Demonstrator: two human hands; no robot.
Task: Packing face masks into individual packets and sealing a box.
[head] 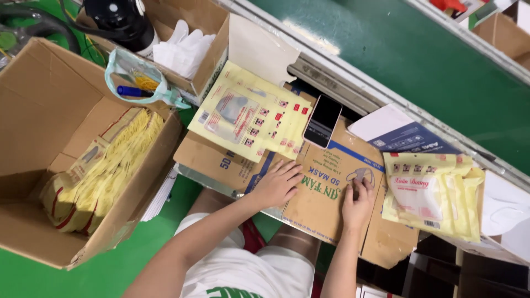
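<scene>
So over on your far left you had that big open cardboard box (49,160), tipped toward you, with bundles of yellow packets (105,176) stacked along its right wall. Just past its top right corner sat a smaller open carton (212,52) with white gloves (182,47) stuffed in it, a black round thing (118,19) beside it that I couldn't identify, and a clear pouch with a blue pen (130,91) hanging off the carton's near edge. On your lap you had a flattened cardboard sheet (320,204) working as your desk. At its far left corner lay a fanned stack of yellow mask packets (243,113), and a dark phone (322,120) rested on the far edge right next to them, touching or just overlapping the stack. Your left hand (276,185) was flat on the cardboard near the middle, palm down, fingers spread, holding nothing, its fingertips just short of the yellow stack. Your right hand (358,201) was pressed down on the same sheet a bit further right, fingers loosely together and slightly curled, nothing pinched as far as I could see. Off the sheet's right edge lay another pile of yellow packets (433,196), with a blue-and-white flat box (408,138) behind it, right up against the green conveyor belt (419,60).
</scene>
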